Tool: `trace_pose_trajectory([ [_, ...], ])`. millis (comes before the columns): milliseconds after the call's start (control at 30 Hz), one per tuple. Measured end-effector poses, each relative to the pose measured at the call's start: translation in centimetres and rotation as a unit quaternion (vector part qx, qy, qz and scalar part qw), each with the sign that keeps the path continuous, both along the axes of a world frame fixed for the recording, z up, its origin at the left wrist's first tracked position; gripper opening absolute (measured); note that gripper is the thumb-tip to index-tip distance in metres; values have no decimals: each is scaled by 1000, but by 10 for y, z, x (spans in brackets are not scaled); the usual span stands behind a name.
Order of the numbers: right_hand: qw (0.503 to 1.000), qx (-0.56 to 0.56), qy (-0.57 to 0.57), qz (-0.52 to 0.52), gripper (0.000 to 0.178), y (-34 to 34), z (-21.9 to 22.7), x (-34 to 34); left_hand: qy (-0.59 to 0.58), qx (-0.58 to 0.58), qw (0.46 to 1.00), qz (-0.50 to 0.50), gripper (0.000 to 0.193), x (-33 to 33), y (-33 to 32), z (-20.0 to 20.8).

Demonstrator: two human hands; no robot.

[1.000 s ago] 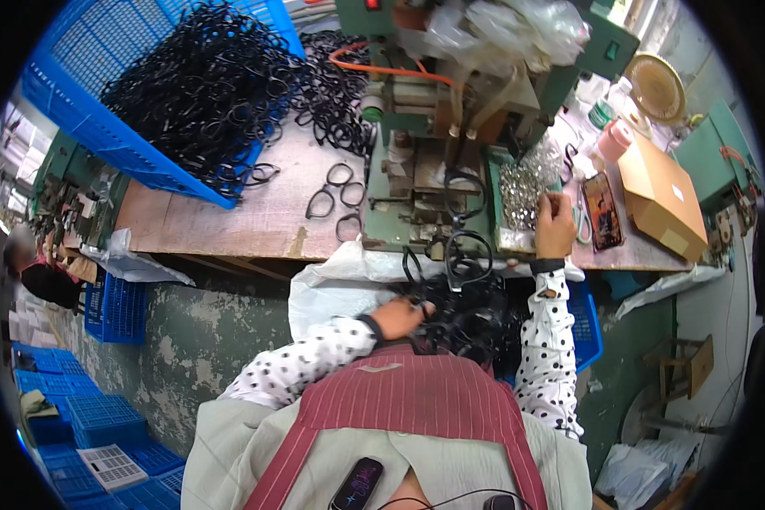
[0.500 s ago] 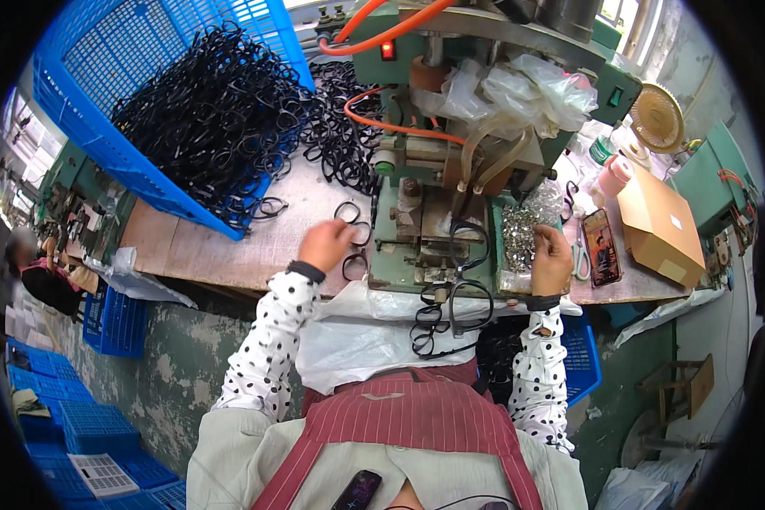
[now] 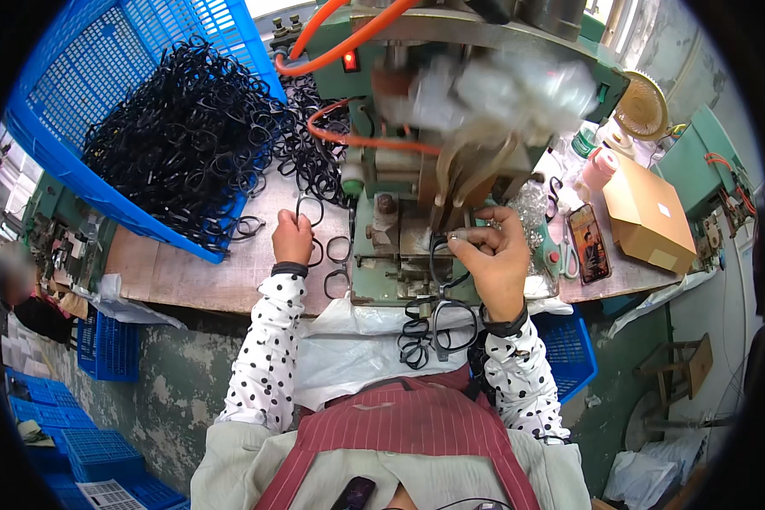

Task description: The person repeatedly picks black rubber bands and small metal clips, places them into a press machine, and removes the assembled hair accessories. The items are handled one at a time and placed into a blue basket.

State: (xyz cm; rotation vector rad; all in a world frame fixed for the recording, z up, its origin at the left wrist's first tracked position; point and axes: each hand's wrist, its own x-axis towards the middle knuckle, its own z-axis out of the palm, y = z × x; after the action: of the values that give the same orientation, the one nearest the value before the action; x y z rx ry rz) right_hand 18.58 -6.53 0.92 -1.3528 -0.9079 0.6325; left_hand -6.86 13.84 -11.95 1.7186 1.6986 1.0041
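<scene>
Right hand moved to glasses frame (hold unclear).

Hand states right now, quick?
Left hand: closed, pinching a black glasses frame.
Right hand: closed in a pinch at another frame on the machine; what's held can't be told.

Left hand gripping black glasses frame; right hand, fingertips at second frame on green press (heaped blue crate far left).
</scene>
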Motion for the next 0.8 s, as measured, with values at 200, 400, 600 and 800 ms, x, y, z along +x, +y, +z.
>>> trace_pose_trajectory([
  [200, 999, 41, 30, 5, 51, 18, 2, -8, -141, 248, 953, -98, 16, 32, -70, 69],
  [400, 998, 50, 40, 3, 55, 17, 4, -10, -55, 502, 738, -448, 35, 61, -128, 115],
  [600, 906, -37, -322, -273, 40, 9, -51, 81, 2, 462, 720, -518, 40, 91, -147, 112],
  [800, 885, -112, -418, -172, 26, -18, -90, 121, -8, 455, 725, -518, 48, 95, -143, 103],
])
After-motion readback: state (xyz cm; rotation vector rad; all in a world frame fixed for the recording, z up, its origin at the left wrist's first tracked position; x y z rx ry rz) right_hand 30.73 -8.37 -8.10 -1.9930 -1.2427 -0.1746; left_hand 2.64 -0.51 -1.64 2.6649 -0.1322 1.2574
